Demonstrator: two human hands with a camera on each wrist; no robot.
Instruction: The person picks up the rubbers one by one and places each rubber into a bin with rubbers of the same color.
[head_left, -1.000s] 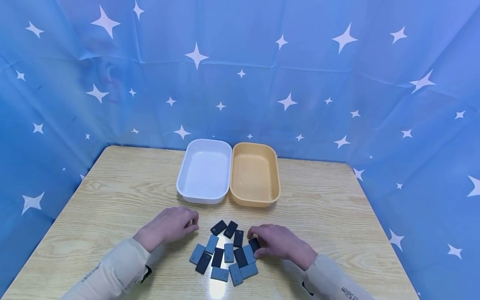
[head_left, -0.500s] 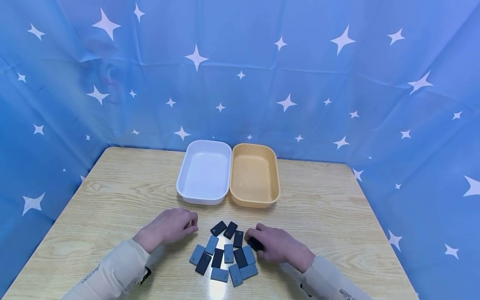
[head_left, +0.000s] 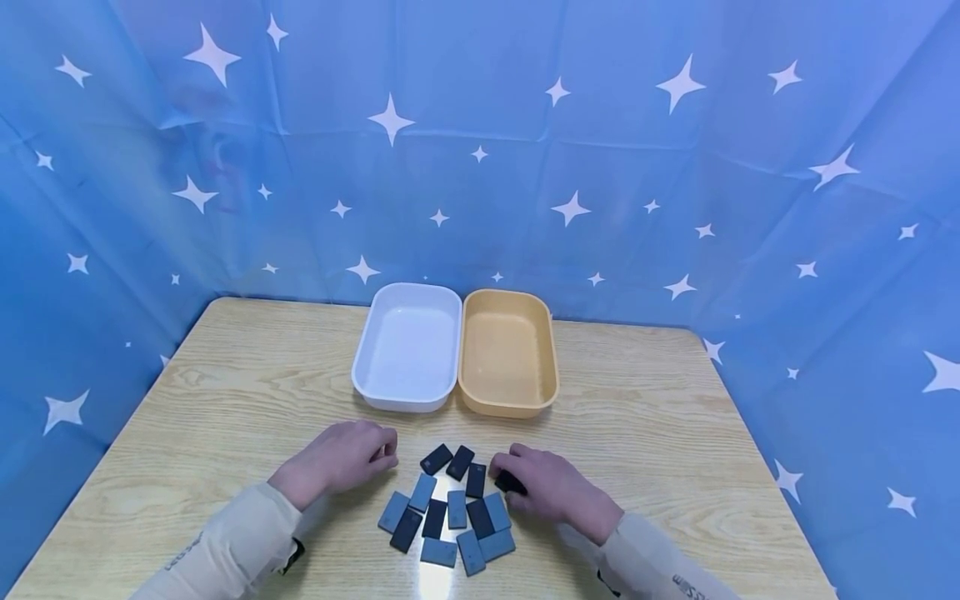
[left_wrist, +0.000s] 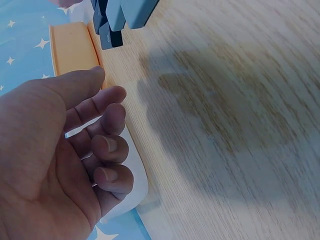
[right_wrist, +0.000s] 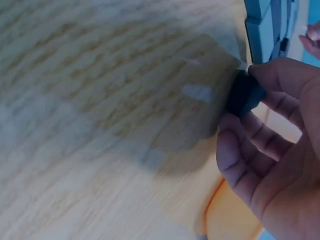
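My right hand (head_left: 553, 486) pinches a small flat black block (right_wrist: 244, 93) between thumb and fingertips, at the right side of a loose cluster of similar blocks. In the right wrist view the block is tilted, close over the table. Several other black blocks (head_left: 406, 530) and several blue-grey blocks (head_left: 438, 552) lie flat in the cluster, some touching or overlapping. To the left of them hangs my left hand (head_left: 342, 456), its fingers loosely curled with nothing between them, as the left wrist view also shows.
Behind the blocks stand a white tray (head_left: 407, 403) and, right beside it, a tan-orange tray (head_left: 508, 409), with nothing in either. The wooden table (head_left: 637, 392) ends at a blue curtain (head_left: 480, 200) with white stars.
My right hand has closed round the black block and shifted it slightly left and back, tilting it. My left hand stays in nearly the same place.
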